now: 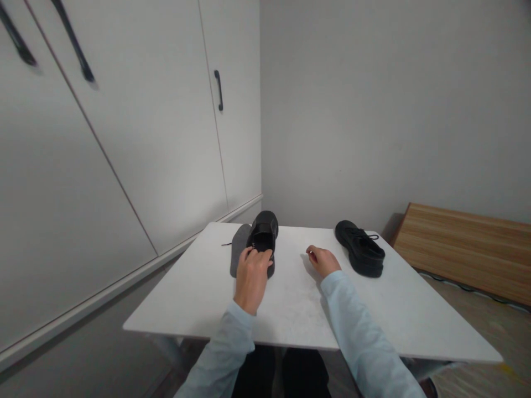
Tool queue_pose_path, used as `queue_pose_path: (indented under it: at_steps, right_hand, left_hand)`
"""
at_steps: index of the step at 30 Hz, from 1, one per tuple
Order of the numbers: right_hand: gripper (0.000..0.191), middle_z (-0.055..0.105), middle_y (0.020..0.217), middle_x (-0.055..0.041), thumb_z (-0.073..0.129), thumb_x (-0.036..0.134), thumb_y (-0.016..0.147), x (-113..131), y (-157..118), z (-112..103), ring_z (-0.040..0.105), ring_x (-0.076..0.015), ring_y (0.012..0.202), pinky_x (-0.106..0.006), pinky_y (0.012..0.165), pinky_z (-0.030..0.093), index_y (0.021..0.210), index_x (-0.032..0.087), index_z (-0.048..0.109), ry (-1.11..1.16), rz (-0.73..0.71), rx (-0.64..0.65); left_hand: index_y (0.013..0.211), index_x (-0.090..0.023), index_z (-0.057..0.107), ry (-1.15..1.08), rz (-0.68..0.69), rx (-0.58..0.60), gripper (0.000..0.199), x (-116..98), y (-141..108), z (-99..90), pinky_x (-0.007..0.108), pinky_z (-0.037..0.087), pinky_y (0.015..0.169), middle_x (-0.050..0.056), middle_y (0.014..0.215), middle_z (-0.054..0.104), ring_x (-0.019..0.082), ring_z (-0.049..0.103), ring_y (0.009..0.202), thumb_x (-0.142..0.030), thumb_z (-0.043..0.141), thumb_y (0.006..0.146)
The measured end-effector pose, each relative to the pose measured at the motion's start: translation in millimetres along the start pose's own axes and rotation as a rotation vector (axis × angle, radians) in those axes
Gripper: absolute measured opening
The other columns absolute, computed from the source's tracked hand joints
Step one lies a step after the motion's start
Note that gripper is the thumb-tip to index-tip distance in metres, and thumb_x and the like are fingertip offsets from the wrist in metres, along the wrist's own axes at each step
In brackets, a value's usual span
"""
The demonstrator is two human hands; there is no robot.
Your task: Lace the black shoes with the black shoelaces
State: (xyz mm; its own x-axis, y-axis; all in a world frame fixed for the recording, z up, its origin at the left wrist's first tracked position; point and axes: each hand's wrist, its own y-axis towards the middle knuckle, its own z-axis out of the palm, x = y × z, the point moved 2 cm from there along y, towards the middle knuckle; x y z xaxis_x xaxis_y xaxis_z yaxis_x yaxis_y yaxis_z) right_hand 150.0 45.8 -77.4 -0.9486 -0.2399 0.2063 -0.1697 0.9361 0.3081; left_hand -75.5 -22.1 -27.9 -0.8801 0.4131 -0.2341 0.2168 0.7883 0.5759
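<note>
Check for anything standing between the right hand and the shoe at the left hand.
Nothing visible stands between the right hand and the black shoe, only a stretch of white table. The left hand covers part of the shoe's near end.

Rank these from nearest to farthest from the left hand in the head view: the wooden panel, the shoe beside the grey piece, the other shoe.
1. Shoe beside the grey piece: at the left hand.
2. Other shoe: on the table, right side.
3. Wooden panel: off the table, farther right.
</note>
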Motion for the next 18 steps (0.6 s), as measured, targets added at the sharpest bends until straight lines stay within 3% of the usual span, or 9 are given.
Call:
queue_pose_path:
  at_steps: [8, 18]
  right_hand:
    - [0.021, 0.068, 0.077, -0.0031, 0.043, 0.018, 0.083, -1.2, 0.5, -3.8, 0.06, -0.0155, 0.067, -0.024, 0.062, 0.038, 0.094, 0.022, 0.061, 0.051, 0.018, -0.031]
    - [0.02, 0.067, 0.069, -0.003, 0.044, 0.025, 0.082, -20.9, -1.4, -20.0, 0.06, -0.0162, 0.061, -0.027, 0.064, 0.042, 0.089, 0.02, 0.061, 0.298, 0.209, -0.278]
  left_hand:
    - [0.11, -0.02, 0.056, -0.081, 0.063, 0.034, 0.024, -44.0, -21.8, 18.8, 0.041, 0.035, 0.094, 0.004, 0.085, 0.066, 0.019, 0.055, 0.088, -0.019, 0.044, 0.089]
    - [0.103, -0.022, 0.056, -0.104, 0.151, 0.104, 0.023, -86.3, -32.0, 38.8, 0.041, 0.036, 0.097, 0.003, 0.08, 0.062, 0.019, 0.053, 0.086, -0.015, 0.039, 0.09]
